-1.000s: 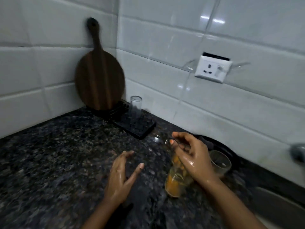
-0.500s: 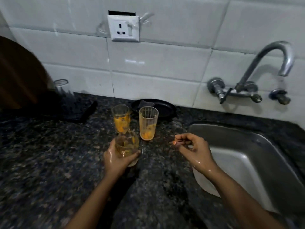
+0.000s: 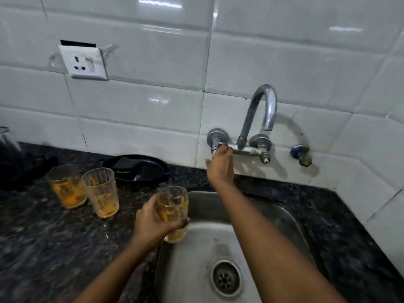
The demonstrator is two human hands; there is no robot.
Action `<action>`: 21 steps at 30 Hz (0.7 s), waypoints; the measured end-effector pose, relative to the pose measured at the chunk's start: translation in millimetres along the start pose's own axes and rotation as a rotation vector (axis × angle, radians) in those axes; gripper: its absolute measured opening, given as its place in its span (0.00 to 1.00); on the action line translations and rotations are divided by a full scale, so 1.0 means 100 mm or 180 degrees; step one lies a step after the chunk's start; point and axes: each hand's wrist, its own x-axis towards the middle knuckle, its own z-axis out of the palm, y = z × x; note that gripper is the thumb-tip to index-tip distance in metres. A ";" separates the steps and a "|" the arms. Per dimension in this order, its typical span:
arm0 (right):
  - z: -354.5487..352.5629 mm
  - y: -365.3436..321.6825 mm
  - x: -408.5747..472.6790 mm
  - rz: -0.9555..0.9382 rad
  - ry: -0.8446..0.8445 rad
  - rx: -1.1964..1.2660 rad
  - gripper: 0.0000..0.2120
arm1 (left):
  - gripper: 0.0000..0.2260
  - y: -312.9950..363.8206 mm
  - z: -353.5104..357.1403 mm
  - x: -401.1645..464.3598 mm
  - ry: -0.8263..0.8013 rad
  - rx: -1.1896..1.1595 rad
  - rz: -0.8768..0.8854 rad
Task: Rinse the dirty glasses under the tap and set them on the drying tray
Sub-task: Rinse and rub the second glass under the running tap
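Hands split the work: our left hand point(image 3: 153, 224) grips a dirty glass point(image 3: 172, 212) over the sink point(image 3: 290, 217), our right hand point(image 3: 219, 167) fingers the tap handle point(image 3: 215, 147), grip unclear.

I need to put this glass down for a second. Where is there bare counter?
Bare counter lies in front of the two standing glasses, left of the sink. Another strip runs right of the sink, under the tiles. It is crowded at the back left: those glasses, the black dish and a dark tray.

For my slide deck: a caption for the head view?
Left hand holds dirty glass over sink; right hand reaches tap handle.
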 end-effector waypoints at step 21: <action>-0.51 1.56 -1.06 0.0179 -0.1162 0.0635 0.25 | 0.35 0.01 1.18 -0.34 -0.1102 -0.0318 -0.0714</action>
